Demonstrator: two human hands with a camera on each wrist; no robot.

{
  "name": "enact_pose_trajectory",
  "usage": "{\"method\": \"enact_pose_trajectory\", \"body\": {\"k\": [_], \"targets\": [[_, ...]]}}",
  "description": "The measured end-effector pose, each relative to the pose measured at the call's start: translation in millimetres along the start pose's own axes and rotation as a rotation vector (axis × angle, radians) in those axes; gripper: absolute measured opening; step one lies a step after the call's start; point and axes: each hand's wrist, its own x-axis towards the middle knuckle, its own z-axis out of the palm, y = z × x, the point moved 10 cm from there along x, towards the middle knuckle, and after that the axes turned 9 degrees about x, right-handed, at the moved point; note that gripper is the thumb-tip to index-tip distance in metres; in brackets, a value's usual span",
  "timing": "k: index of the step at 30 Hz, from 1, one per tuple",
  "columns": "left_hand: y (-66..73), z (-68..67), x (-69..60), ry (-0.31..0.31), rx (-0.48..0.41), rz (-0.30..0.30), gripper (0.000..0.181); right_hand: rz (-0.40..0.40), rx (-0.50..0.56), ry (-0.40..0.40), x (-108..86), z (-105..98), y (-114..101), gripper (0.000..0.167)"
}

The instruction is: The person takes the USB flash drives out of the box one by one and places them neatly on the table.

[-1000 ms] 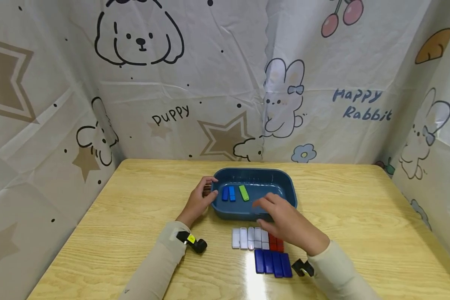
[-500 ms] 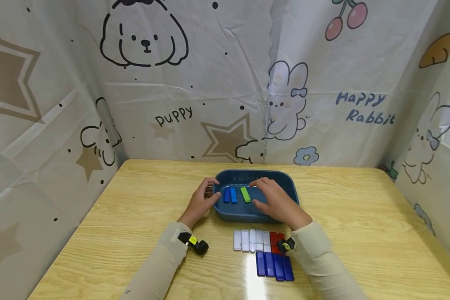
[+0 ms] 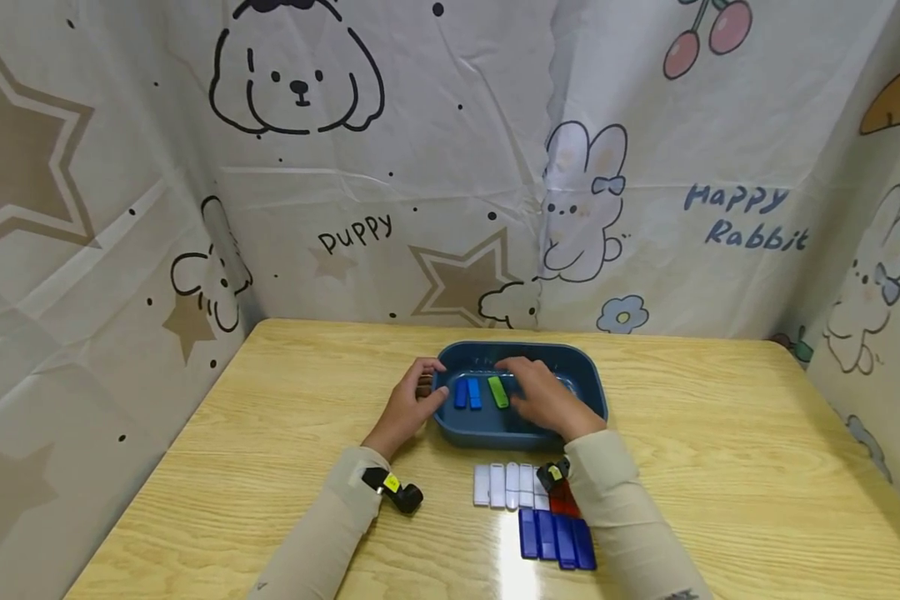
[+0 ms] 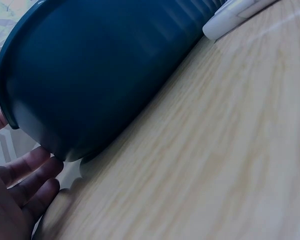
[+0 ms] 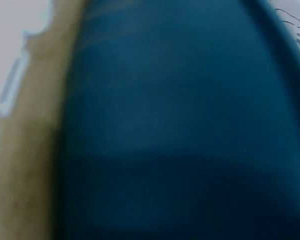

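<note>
A dark blue plastic tray (image 3: 487,439) stands on the table. My left hand (image 3: 408,408) holds its left end, thumb and index finger over the rim; in the left wrist view several fingers (image 4: 30,175) rest against the outer wall. Inside lie two blue sticks, one darker (image 3: 461,393) and one lighter (image 3: 475,393), and a green stick (image 3: 498,392); they look like USB sticks. My right hand (image 3: 551,400) reaches over the front wall into the tray, thumb and index finger apart, just right of the green stick. Its other fingers are hidden.
In front of the tray lie a row of white sticks (image 3: 512,486), some red sticks (image 3: 562,500) partly behind the right wrist, and several dark blue sticks (image 3: 557,539). A printed curtain (image 3: 360,275) encloses the wooden table (image 3: 285,417).
My right hand has moved forward and left, deeper into the tray and closer to the green stick. The left hand keeps its place on the tray's end. The head view has shifted slightly.
</note>
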Motion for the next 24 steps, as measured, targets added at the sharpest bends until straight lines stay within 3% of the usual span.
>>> {"method": "enact_pose_trajectory", "body": {"k": [6, 13, 24], "targets": [[1.9, -1.4, 0.6, 0.008, -0.006, 0.003, 0.033, 0.020, -0.013, -0.059, 2.1, 12, 7, 0.055], [-37.2, 9.3, 11.2, 0.021, -0.008, -0.010, 0.034, 0.030, -0.028, -0.122, 1.2, 22, 10, 0.058], [-39.8, 8.9, 11.5, 0.045, 0.003, 0.008, 0.033, 0.049, -0.063, -0.082, 1.6, 19, 13, 0.043]]}}
